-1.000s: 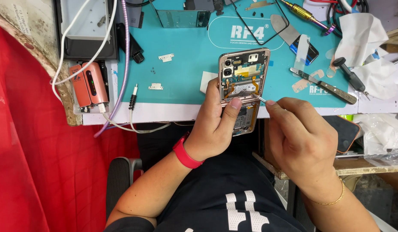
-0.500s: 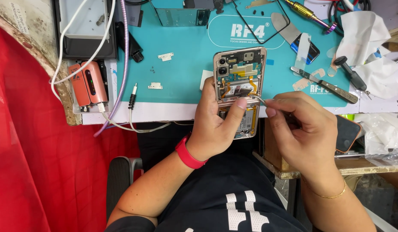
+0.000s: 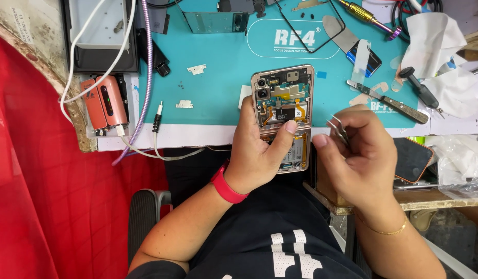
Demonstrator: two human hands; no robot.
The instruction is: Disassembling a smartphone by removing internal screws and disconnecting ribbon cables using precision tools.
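Left hand (image 3: 257,155) is gripping an opened phone (image 3: 283,111), back cover off and circuitry and cameras exposed, over the teal mat (image 3: 218,93) at the desk edge; right hand (image 3: 360,155) is pinching tweezers (image 3: 338,128) just beside it

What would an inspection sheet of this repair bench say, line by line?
Surface: teal work mat on a white-edged bench.
Job's things: opened phone, back off, circuit parts exposed; metal tweezers.
Clutter: small metal brackets, knife-like blade tool, screwdriver, crumpled tissues, orange power bank.
Grips: left hand grips the phone, thumb on its middle; right hand pinches the tweezers, tips clear of the phone.
Cables: white and braided leads run off the left bench edge.
Surroundings: red cloth; dark chair.
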